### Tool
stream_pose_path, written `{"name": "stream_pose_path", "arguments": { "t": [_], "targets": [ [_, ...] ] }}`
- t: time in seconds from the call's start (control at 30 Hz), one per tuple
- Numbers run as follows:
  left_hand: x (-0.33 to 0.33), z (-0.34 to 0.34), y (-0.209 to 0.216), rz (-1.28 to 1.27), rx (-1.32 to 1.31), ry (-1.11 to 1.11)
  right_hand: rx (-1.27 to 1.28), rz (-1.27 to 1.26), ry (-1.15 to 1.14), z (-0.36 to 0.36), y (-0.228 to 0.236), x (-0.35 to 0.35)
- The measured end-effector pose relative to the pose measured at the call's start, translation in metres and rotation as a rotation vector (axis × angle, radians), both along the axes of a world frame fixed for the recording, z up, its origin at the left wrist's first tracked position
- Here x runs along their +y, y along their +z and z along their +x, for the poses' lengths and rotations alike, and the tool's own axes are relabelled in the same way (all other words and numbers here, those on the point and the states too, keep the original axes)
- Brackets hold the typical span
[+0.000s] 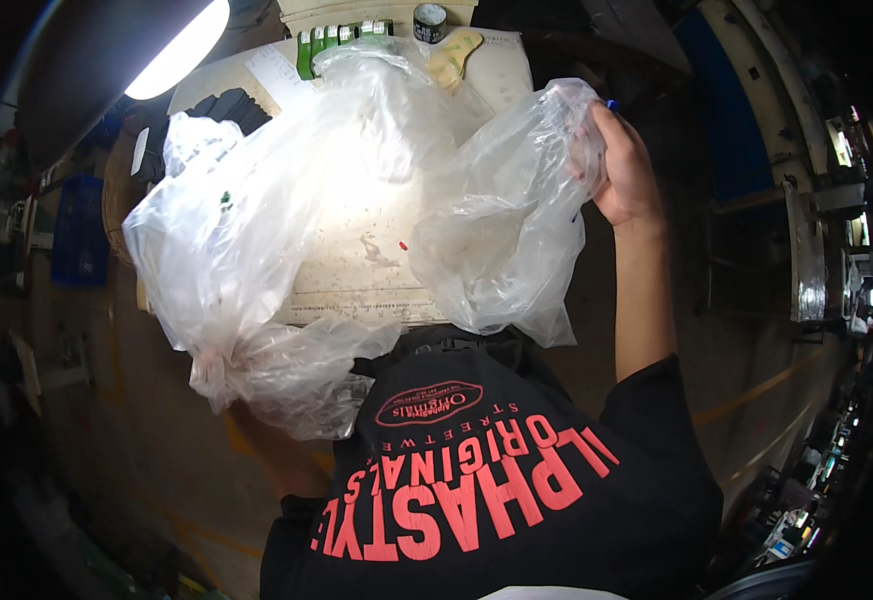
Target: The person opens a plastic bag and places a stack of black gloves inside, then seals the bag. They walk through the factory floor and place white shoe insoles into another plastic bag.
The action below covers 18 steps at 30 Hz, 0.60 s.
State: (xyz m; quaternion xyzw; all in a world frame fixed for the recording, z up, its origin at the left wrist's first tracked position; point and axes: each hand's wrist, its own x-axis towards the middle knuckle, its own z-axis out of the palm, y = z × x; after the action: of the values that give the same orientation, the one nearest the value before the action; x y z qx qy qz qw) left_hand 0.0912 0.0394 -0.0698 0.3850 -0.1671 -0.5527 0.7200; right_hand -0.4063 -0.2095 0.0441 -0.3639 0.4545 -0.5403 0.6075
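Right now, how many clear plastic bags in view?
2. A large bag is at the left over the table, its lower end bunched near the hidden left hand. A smaller bag hangs from the right hand. More may be hidden.

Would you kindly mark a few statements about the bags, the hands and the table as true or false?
1. The right hand grips a clear plastic bag by its upper edge. True.
2. The left hand is plainly visible, open and bare. False: it is hidden behind the larger clear bag, whose bunched lower end sits where the left forearm leads.
3. Both bags are opaque black. False: they are see-through plastic.
4. A pale, stained table lies behind the bags. True.
5. Green items stand at the table's far edge. True.
6. The person wears a white shirt. False: the shirt is black with red lettering.
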Motion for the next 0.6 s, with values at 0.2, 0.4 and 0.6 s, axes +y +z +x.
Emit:
{"name": "stream_pose_path", "arguments": {
  "t": [0.2,0.4,0.6],
  "targets": [
    [0.012,-0.033,0.009,0.033,-0.017,-0.015,0.083,0.012,0.031,0.018,-0.035,-0.011],
    [0.018,-0.053,0.029,0.116,-0.075,-0.062,0.084,0.090,0.177,0.033,-0.051,-0.017],
    [-0.003,-0.059,0.053,0.153,-0.182,-0.264,0.141,0.152,0.336,0.042,-0.033,-0.025]
  ]
}}
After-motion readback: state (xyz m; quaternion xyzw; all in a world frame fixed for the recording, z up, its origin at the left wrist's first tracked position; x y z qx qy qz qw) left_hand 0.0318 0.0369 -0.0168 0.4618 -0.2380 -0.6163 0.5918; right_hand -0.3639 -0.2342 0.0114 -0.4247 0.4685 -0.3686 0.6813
